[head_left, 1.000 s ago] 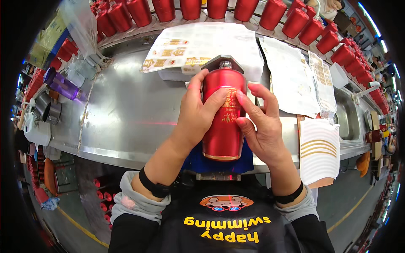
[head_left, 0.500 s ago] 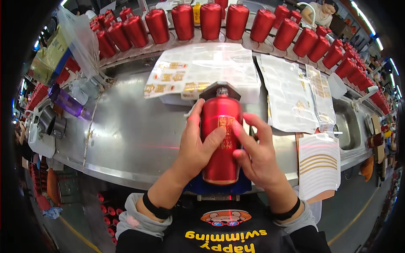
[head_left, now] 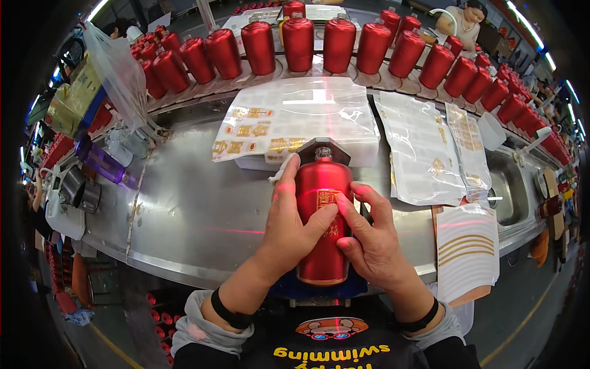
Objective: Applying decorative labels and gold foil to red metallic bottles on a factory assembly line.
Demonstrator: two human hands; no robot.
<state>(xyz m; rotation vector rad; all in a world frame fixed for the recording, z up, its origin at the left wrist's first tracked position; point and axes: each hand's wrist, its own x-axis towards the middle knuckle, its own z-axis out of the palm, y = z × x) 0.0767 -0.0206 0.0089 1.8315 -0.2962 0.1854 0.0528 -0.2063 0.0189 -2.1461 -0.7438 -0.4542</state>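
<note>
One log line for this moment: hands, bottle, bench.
left hand: on red bottle | right hand: on bottle front | bench: label sheets behind

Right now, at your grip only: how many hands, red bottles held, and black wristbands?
left hand and right hand: 2
red bottle held by both: 1
black wristbands: 2
Total: 5

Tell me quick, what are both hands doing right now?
Left hand: closed around the red bottle, thumb pressed on its front.
Right hand: on the same bottle's right side, fingers spread along it.
</note>
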